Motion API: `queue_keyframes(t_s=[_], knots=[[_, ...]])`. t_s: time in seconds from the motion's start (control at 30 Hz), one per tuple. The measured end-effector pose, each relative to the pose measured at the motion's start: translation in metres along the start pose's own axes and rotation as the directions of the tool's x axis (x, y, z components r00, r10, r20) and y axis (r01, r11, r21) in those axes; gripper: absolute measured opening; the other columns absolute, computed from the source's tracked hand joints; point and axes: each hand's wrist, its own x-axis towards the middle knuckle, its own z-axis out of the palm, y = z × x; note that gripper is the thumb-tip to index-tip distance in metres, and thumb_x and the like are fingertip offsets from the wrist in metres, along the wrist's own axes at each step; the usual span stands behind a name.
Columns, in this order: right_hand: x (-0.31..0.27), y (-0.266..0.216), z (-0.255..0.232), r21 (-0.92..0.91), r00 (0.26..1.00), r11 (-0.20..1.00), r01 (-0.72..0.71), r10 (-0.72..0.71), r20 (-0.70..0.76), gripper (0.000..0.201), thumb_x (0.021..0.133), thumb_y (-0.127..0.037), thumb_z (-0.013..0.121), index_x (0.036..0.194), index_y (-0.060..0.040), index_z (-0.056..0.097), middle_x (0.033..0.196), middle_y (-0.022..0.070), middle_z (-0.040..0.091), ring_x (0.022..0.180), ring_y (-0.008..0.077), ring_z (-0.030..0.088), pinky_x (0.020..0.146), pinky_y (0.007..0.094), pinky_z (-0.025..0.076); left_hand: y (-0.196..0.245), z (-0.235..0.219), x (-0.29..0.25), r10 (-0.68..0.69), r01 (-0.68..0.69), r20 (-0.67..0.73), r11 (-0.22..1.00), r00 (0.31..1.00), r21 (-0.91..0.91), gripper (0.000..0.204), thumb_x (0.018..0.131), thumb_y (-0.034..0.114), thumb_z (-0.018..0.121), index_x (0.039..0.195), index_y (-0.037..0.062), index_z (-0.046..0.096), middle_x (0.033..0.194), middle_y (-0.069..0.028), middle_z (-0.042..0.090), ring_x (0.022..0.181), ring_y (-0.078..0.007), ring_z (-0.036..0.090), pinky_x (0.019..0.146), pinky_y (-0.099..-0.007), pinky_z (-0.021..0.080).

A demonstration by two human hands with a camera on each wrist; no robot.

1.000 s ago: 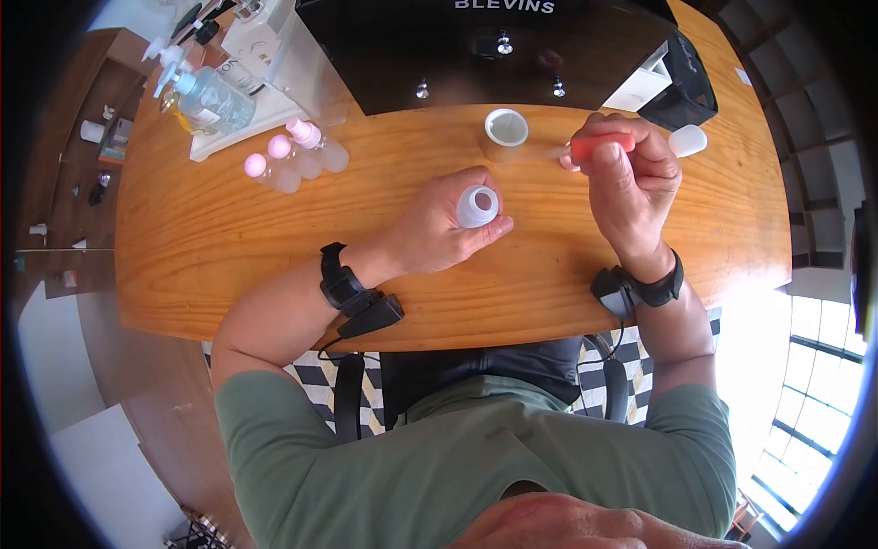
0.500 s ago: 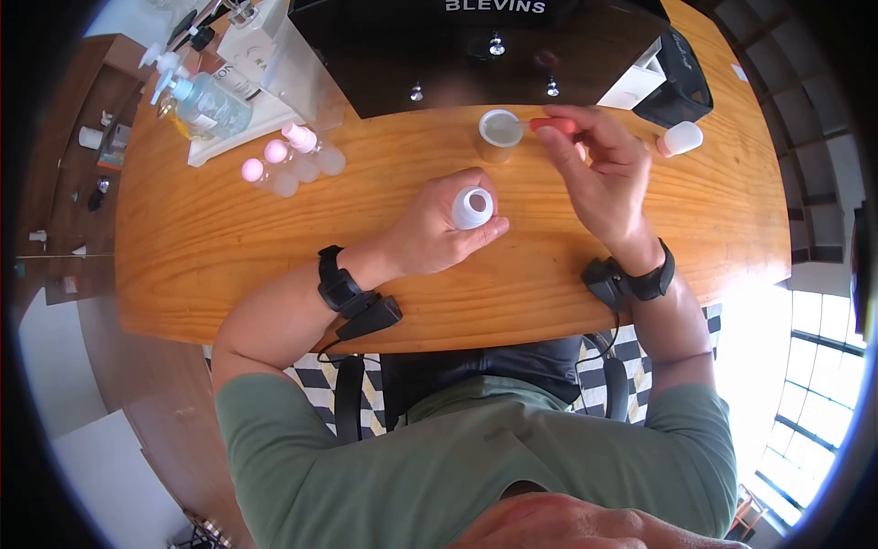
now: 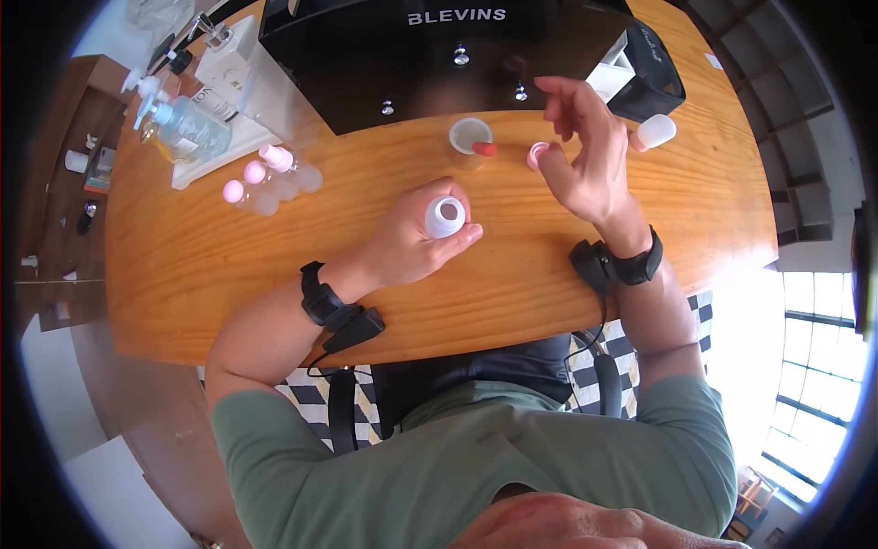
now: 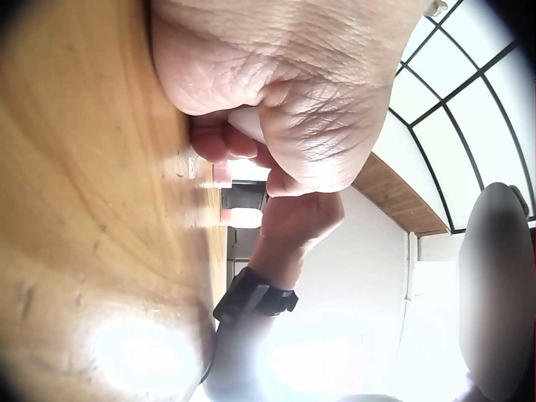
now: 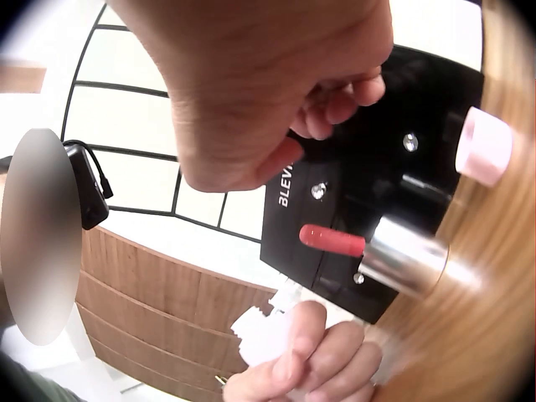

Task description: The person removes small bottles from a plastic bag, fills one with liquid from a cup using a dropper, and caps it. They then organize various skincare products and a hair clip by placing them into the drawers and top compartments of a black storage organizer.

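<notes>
Head view, from my remote post: the left hand [image 3: 412, 236] has its grip closed round an uncapped white bottle [image 3: 444, 228], mouth turned up, perhaps to leave the opening clear. Beyond, on the wooden desk [image 3: 512, 302], I see a translucent cup [image 3: 465, 162]; a red-bulbed dropper [image 3: 485, 149] leans in it, bulb over the rim, probably for easy grasping. The right hand [image 3: 587, 169], raised near a pink cap [image 3: 537, 156], holds nothing, fingers loosely bent.

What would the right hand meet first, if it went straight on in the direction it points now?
Probably the front of the black BLEVINS box, near a silver knob; the gap between it and the right hand is hard to judge.
</notes>
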Motion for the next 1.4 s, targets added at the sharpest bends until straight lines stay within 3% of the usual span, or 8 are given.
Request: queue_keyframes(t_s=[0.13, 0.4, 0.5, 0.57, 0.8, 1.07, 1.23, 1.4], knots=[[-0.001, 0.012, 0.000, -0.414, 0.993, 0.909, 0.051, -0.004, 0.115, 0.045, 0.073, -0.007, 0.063, 0.117, 0.0041, 0.064, 0.093, 0.0202, 0.065, 0.084, 0.0395, 0.069, 0.075, 0.0455, 0.057, 0.001, 0.000, 0.000, -0.012, 0.012, 0.010, 1.000, 1.000, -0.015, 0.019, 0.095, 0.010, 0.074, 0.088, 0.0084, 0.056, 0.077, 0.0035, 0.059, 0.071, -0.0053, 0.054, 0.063, -0.0249, 0.044], [-0.009, 0.024, -0.005, -0.545, 0.909, 0.838, 0.007, 0.221, 0.353, 0.024, 0.080, -0.010, 0.063, 0.096, 0.0073, 0.065, 0.086, 0.0245, 0.067, 0.079, 0.0449, 0.070, 0.070, 0.0473, 0.059, 0.000, -0.001, 0.001, 0.021, -0.022, 0.017, 0.999, 1.000, 0.039, 0.019, 0.095, 0.008, 0.073, 0.089, 0.0084, 0.056, 0.078, 0.0029, 0.060, 0.071, -0.0055, 0.056, 0.063, -0.0246, 0.045], [0.002, 0.010, -0.002, -0.495, 0.959, 0.859, -0.130, 0.235, 0.156, 0.030, 0.084, -0.008, 0.066, 0.109, 0.0070, 0.068, 0.088, 0.0211, 0.070, 0.079, 0.0346, 0.071, 0.074, 0.0408, 0.057, -0.002, 0.001, 0.000, 0.003, -0.003, 0.010, 1.000, 1.000, 0.027, 0.018, 0.095, 0.010, 0.074, 0.089, 0.0085, 0.057, 0.077, 0.0023, 0.060, 0.071, -0.0068, 0.056, 0.064, -0.0264, 0.046], [0.006, -0.003, -0.003, -0.240, 0.989, 0.970, -0.027, -0.009, -0.146, 0.027, 0.090, -0.009, 0.064, 0.112, 0.0066, 0.068, 0.083, 0.0147, 0.068, 0.072, 0.0216, 0.067, 0.068, 0.0331, 0.053, -0.001, 0.000, -0.002, -0.018, 0.018, -0.012, 1.000, 1.000, 0.018, 0.018, 0.095, 0.013, 0.074, 0.089, 0.0085, 0.057, 0.076, 0.0017, 0.060, 0.071, -0.0083, 0.057, 0.065, -0.0282, 0.046], [-0.016, -0.028, 0.002, 0.221, 0.965, 0.940, 0.258, -0.263, -0.009, 0.020, 0.102, -0.012, 0.059, 0.112, 0.0015, 0.068, 0.091, 0.0156, 0.068, 0.073, 0.0304, 0.066, 0.066, 0.0377, 0.054, 0.000, -0.002, -0.003, 0.010, -0.009, -0.013, 0.995, 1.000, 0.103, 0.019, 0.096, 0.017, 0.075, 0.090, 0.0098, 0.058, 0.076, 0.0023, 0.060, 0.072, -0.0086, 0.056, 0.066, -0.0277, 0.046], [-0.030, -0.024, 0.032, 0.463, 0.940, 0.828, 0.315, -0.341, -0.030, 0.043, 0.084, -0.021, 0.088, 0.113, -0.0043, 0.062, 0.107, 0.0132, 0.072, 0.096, 0.0295, 0.071, 0.084, 0.0373, 0.058, -0.011, 0.000, -0.003, 0.040, -0.040, 0.020, 0.999, 0.999, -0.017, 0.017, 0.097, 0.018, 0.075, 0.096, 0.0088, 0.061, 0.081, 0.0041, 0.062, 0.076, -0.0083, 0.057, 0.070, -0.0275, 0.047], [-0.038, -0.022, 0.039, 0.521, 0.947, 0.830, 0.200, -0.299, 0.113, 0.044, 0.081, -0.023, 0.089, 0.114, -0.0053, 0.065, 0.111, 0.0095, 0.074, 0.101, 0.0283, 0.073, 0.090, 0.0370, 0.058, 0.000, 0.001, 0.001, 0.260, -0.261, 0.050, 0.965, 0.964, 0.004, 0.053, 0.096, 0.018, 0.076, 0.145, 0.0094, 0.056, 0.143, -0.0090, 0.062, 0.128, -0.0187, 0.061, 0.106, -0.0352, 0.048], [-0.041, -0.024, 0.037, 0.485, 0.946, 0.871, 0.085, -0.223, 0.234, 0.044, 0.078, -0.022, 0.091, 0.112, -0.0056, 0.067, 0.114, 0.0081, 0.074, 0.105, 0.0281, 0.073, 0.091, 0.0370, 0.059, -0.004, -0.003, 0.002, 0.217, -0.214, 0.112, 0.976, 0.970, -0.040, 0.064, 0.096, 0.020, 0.076, 0.153, 0.0109, 0.049, 0.155, -0.0090, 0.053, 0.139, -0.0223, 0.054, 0.113, -0.0382, 0.044]])
